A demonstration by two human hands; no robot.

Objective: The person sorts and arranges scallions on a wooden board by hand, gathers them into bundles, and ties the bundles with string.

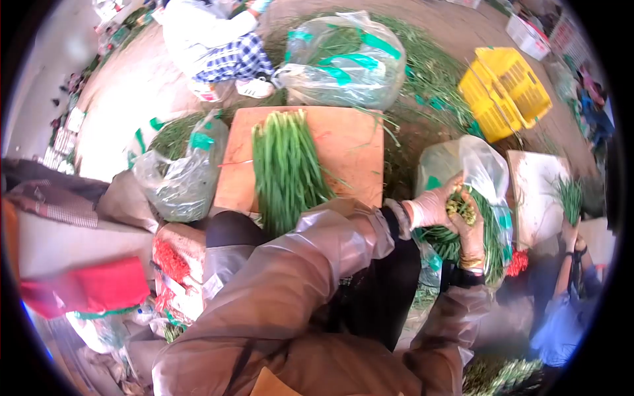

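Note:
Both of my gloved hands are at the right, over an open plastic bag (489,168) of long green stalks. My left hand (434,206) and my right hand (471,234) close around the cut ends of a bunch of green stalks (460,207), whose leaves hang down into the bag. In front of me, a large bundle of green stalks (287,168) lies on an orange board (353,155), pale ends toward the far edge. My left forearm crosses over the near side of the board.
Stuffed plastic bags (347,63) stand beyond the board and at its left (178,185). A yellow crate (505,92) lies at the back right. One person (218,39) sits at the far left; another (568,297) holds greens by a white board (538,191).

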